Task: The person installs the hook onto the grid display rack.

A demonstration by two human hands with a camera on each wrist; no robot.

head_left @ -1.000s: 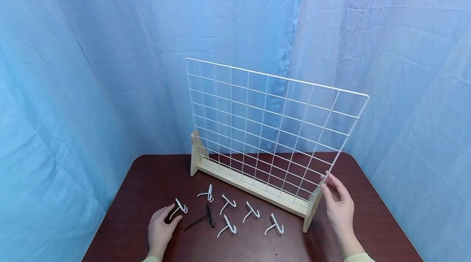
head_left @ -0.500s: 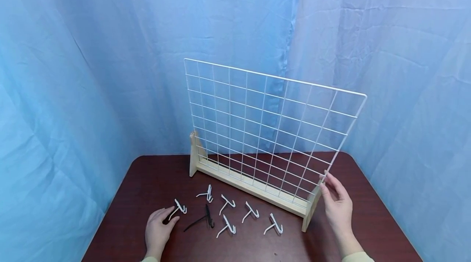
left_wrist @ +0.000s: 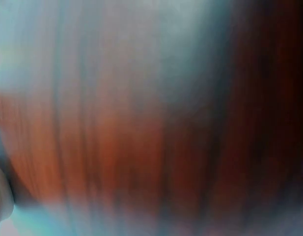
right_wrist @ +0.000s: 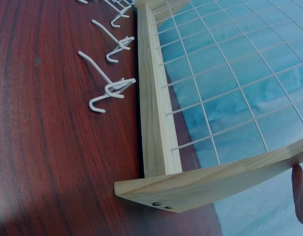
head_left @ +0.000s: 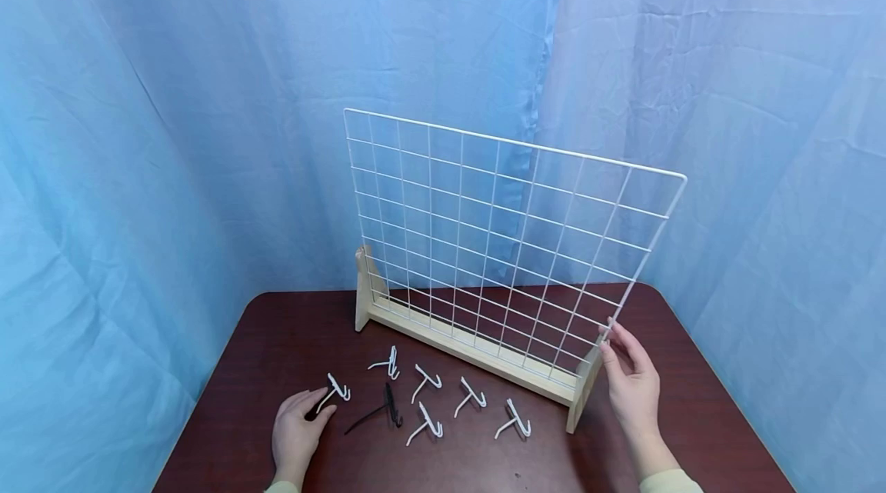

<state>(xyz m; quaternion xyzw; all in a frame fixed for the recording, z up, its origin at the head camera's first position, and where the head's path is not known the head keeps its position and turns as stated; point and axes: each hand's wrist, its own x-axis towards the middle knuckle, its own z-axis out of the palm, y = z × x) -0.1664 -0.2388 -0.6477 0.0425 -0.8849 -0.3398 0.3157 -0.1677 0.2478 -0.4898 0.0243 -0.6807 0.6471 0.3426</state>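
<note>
A white wire grid rack [head_left: 484,216] on a wooden base [head_left: 471,354] stands slantwise across the table. At its near right end, my right hand [head_left: 635,381] pinches the top of the wooden upright [head_left: 587,385] beside the grid's edge, thumb in front and fingers behind. Only a fingertip [right_wrist: 300,194] of that hand shows in the right wrist view. My left hand [head_left: 298,429] rests on the table, thumb and fingers spread to either side of a white hook's [head_left: 335,391] prong. The left wrist view is mostly blurred tabletop [left_wrist: 131,157].
Several more white hooks, such as the nearest one to the upright [head_left: 514,420], lie in front of the base. Among them is a longer black hook [head_left: 388,407]. Blue curtains [head_left: 291,108] hang around the back and sides of the dark red table [head_left: 277,331].
The whole head view has shifted slightly, so the rack and hooks appear a little further left. Both hands keep their places on the rack and by the white hook.
</note>
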